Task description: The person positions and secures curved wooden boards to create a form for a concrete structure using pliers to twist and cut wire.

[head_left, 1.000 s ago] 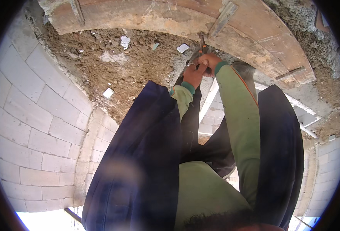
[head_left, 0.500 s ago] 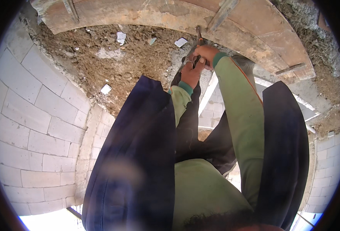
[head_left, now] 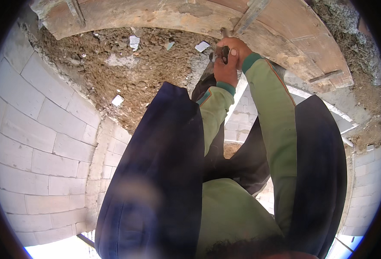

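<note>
Where my right hand and left hand meet: one narrow tool

Right hand: fingers wrapped round the tool. Left hand: curled against the right, thumb up; I cannot tell what its fingers grip. Tool: mostly hidden in my hands, its end at the near edge of the curved wooden panel; contact unclear. Risks, as I judge them: a slip off the rough edge, from pressing aslant, jarring my knuckles; a pinched left thumb, from crowding the right. Beyond: soil, pale chip, block wall. Brands, labels, writing: none I can read.
</note>
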Motion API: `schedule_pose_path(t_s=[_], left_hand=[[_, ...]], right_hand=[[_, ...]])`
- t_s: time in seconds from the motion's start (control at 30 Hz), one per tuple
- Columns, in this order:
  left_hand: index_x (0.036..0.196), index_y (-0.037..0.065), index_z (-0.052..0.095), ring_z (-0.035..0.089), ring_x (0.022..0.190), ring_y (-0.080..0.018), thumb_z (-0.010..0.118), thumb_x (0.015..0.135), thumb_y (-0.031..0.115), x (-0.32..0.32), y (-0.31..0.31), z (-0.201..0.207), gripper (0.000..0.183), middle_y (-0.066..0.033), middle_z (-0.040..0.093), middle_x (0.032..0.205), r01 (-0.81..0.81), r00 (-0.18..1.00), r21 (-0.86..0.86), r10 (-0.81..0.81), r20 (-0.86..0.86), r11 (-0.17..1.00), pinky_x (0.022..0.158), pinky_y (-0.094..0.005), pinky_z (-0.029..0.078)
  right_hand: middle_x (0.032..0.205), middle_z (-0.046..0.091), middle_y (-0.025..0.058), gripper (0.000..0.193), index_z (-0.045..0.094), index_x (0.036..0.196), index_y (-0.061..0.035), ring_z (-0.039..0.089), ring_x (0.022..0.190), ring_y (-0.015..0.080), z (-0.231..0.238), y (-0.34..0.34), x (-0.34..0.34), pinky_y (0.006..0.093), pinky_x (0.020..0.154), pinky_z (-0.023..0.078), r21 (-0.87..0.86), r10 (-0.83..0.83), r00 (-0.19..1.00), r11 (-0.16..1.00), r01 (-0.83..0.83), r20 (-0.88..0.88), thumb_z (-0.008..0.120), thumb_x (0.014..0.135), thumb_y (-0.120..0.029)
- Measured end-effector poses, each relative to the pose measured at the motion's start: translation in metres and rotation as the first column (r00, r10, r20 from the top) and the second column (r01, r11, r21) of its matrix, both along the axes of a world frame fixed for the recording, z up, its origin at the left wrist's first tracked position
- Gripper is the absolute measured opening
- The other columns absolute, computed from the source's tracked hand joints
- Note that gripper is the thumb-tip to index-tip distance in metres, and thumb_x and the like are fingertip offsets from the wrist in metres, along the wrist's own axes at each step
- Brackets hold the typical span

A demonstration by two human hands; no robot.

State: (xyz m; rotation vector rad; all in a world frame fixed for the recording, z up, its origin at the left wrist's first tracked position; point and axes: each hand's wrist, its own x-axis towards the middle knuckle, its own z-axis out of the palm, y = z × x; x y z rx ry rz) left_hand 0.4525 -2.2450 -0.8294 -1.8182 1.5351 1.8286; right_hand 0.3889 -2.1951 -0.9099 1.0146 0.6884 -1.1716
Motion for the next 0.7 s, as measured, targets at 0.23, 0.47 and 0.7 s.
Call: schedule_pose_path(t_s=[0.23, 0.47, 0.7], left_hand=[[0.092, -0.004, 0.056, 0.047, 0.071, -0.0101, 0.075, 0.082, 0.046, -0.091, 0.021, 0.005, 0.054, -0.0010, 0.056, 0.081, -0.261, 0.959, 0.045, 0.254, 0.128, 0.964, 0.061, -0.0254, 0.039], [0.100, 0.002, 0.057, 0.054, 0.071, -0.0101, 0.068, 0.089, 0.043, -0.045, 0.025, -0.006, 0.044, -0.0026, 0.058, 0.081, -0.451, 0.881, 0.157, 0.467, -0.079, 0.878, 0.063, -0.0251, 0.044], [0.117, 0.000, 0.053, 0.061, 0.079, -0.0127, 0.067, 0.091, 0.034, 0.027, -0.017, -0.004, 0.045, -0.0059, 0.061, 0.092, -0.233, 0.965, 0.249, 0.255, -0.062, 0.940, 0.071, -0.0261, 0.052]], right_hand=[[0.102, 0.061, 0.0088, 0.048, 0.058, 0.117, -0.0074, 0.061, 0.094, 0.0189, -0.012, 0.031, -0.101, 0.0337, 0.085, 0.051, -0.395, 0.308, 0.860, 0.790, -0.469, -0.406, 0.079, 0.074, -0.007], [0.112, 0.060, 0.0074, 0.032, 0.056, 0.120, -0.0124, 0.062, 0.095, 0.0194, -0.011, 0.051, -0.082, 0.0331, 0.079, 0.052, -0.437, 0.096, 0.995, 0.897, -0.074, 0.028, 0.063, 0.091, -0.026], [0.107, 0.059, 0.0071, 0.024, 0.058, 0.106, -0.0111, 0.061, 0.090, 0.0222, 0.032, -0.002, -0.016, 0.0424, 0.077, 0.050, 0.080, 0.175, 0.982, 0.980, -0.181, 0.068, 0.062, 0.086, -0.025]])
